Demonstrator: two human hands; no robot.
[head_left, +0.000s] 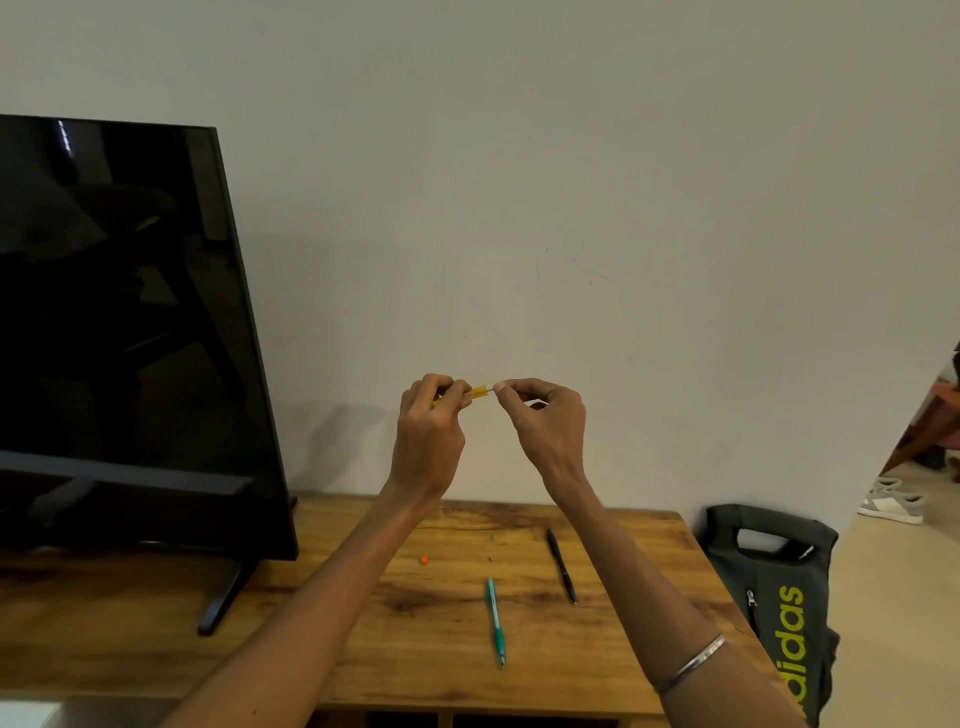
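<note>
Nearest the lens: two bare forearms rising from the lower edge, a thin silver bangle (691, 662) round the right one. Higher up, raised well above the wooden table (649, 597) and in front of the pale wall, the left hand (428, 431) and the right hand (545, 426), fingertips almost meeting.

Between them, roughly level, a short yellow pen barrel (479, 391). Left end pinched in the curled thumb and fingers of the left hand, a sliver of yellow visible again behind the knuckles. Right end bare, pointing at the right hand. At that end a thin grey rod (492, 388), pinched between right thumb and forefinger just beside the barrel; too small to name more closely. Remaining fingers of both hands curled toward the palms.

Down on the table, well below the hands: a green pen (495, 621) lying lengthways; a black pen (562, 566) to its right, slanted, apart from it; a tiny orange piece (424, 559) to the left.

Dark monitor (130, 338) on its stand at the table's left. Beside the right edge, a dark bag (774, 597) with yellow-green lettering; beyond it, a pale shoe (891, 501) on the floor.
</note>
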